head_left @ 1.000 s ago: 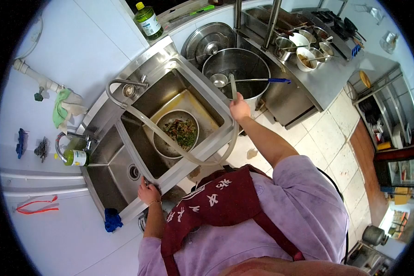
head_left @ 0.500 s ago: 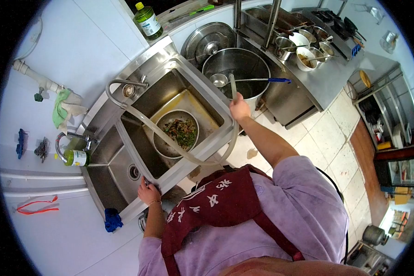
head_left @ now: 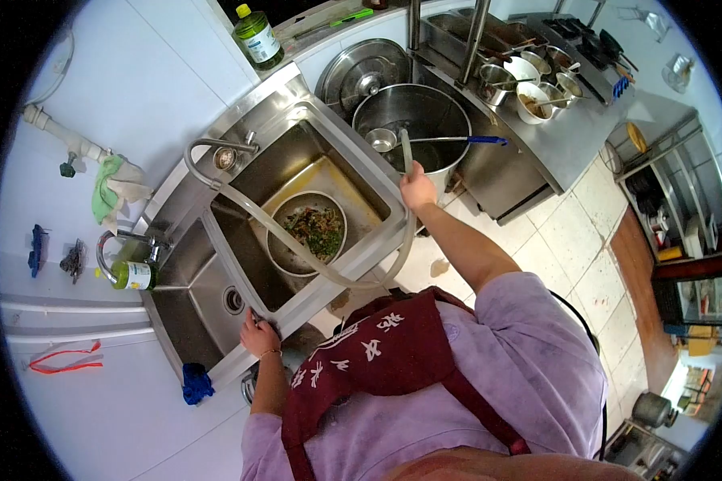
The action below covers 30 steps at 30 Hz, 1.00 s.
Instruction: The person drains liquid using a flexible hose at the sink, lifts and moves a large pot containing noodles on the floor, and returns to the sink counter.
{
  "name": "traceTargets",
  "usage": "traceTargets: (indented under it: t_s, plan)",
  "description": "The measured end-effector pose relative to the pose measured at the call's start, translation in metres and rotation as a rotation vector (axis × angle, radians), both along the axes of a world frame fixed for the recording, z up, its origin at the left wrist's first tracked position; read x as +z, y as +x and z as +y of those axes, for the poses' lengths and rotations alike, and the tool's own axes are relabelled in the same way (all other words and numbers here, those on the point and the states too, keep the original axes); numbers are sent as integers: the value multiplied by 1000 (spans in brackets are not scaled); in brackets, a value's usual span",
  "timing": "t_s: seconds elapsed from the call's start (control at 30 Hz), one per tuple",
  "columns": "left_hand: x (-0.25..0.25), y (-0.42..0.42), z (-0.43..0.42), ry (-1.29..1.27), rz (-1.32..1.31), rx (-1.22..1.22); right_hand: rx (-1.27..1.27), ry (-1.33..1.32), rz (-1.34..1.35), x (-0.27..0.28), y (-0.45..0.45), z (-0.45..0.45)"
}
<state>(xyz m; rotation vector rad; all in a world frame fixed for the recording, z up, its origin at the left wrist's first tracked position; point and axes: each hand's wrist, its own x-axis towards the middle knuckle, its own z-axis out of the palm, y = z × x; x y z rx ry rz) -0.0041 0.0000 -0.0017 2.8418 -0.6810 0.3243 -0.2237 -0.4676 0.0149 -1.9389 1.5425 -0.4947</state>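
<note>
My right hand [head_left: 419, 189] is wrapped round a pale hose [head_left: 277, 230], whose end hangs over the tall steel pot [head_left: 413, 104]. The hose loops back across the sink [head_left: 329, 293] to the curved faucet [head_left: 194, 149]. A ladle with a blue handle [head_left: 486, 139] lies across the pot's mouth. My left hand [head_left: 260, 335] rests on the sink's front edge beside the smaller basin; whether its curled fingers hold anything is hard to see. In the larger basin sits a round bowl [head_left: 290, 258] with chopped greens and scraps.
A large lid [head_left: 364, 78] leans behind the pot. Bowls and small pots [head_left: 533, 107] stand on the steel counter [head_left: 565, 152] at right. Green-liquid bottles [head_left: 260, 40] stand on the ledge and by the second faucet [head_left: 103, 248]. A blue cloth [head_left: 196, 383] hangs at the sink's corner.
</note>
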Motion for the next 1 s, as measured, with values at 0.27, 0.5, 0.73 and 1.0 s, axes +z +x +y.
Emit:
traceTargets:
  t_s: [0.27, 0.5, 0.73, 1.0]
  plan:
    - [1, 1, 0, 18, 30, 9, -8, -2, 0, -1, 0, 0]
    - [0, 1, 0, 0, 27, -1, -1, 17, 4, 5, -1, 2]
    - [-3, 3, 2, 2, 30, -2, -3, -21, 0, 2, 0, 2]
    - [3, -1, -1, 14, 24, 7, -24, 44, -54, 9, -1, 4]
